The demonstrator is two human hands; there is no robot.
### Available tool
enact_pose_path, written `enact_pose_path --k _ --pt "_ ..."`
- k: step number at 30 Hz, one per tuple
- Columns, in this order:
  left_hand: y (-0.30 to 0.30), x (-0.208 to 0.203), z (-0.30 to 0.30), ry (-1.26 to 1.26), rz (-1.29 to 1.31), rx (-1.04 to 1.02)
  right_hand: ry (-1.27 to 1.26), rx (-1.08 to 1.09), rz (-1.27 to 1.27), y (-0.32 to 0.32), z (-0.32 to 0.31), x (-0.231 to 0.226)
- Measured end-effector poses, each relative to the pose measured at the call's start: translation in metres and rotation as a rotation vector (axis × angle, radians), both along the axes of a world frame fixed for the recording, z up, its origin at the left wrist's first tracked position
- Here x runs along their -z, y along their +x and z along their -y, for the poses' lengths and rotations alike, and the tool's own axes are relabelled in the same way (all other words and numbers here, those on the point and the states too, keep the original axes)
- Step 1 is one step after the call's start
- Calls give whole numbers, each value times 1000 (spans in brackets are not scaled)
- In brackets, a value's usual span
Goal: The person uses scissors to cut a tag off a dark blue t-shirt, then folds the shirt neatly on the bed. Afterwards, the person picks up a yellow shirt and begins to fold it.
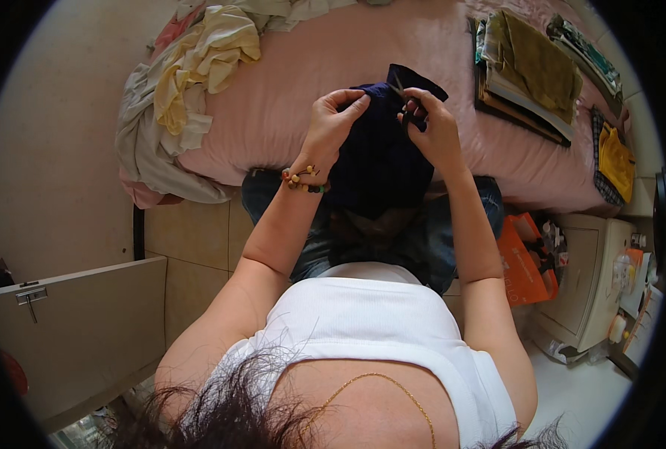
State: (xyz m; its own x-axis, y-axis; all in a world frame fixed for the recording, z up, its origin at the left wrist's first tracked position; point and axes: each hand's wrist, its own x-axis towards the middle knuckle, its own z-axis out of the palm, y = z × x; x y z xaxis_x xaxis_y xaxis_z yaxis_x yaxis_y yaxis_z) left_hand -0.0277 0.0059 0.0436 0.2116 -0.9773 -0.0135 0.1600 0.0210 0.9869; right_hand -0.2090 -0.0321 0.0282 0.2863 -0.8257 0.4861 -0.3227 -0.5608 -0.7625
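Note:
A dark navy garment hangs from the bed's near edge over my knees. My left hand pinches its upper left part between thumb and fingers. In my right hand is a small pair of scissors, dark at the handles, with the blades pointing up and left at the cloth. My fingers are closed round the handles. The blades lie over the garment near its upper edge; whether they touch the cloth I cannot tell. A beaded bracelet circles my left wrist.
Ahead is a bed with a pink cover. Rumpled yellow and pale clothes lie at its left, folded garments at its right. An orange paper bag stands by a cream cabinet at right. A pale panel stands at left.

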Motion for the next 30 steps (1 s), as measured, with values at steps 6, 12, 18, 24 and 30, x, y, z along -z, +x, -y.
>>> enact_pose_path --k 6,12,18,24,30 --pt "0 -2 0 -15 21 34 -25 -117 -218 -9 6 3" --pt "0 -1 1 -17 62 31 39 -176 -224 -9 8 -1" --pt "4 0 2 -1 94 61 56 -182 -244 -9 8 -5" --pt "4 1 3 -4 138 50 70 -204 -247 -10 10 -4" --pt "4 1 3 3 185 47 60 -207 -249 -9 9 -5"
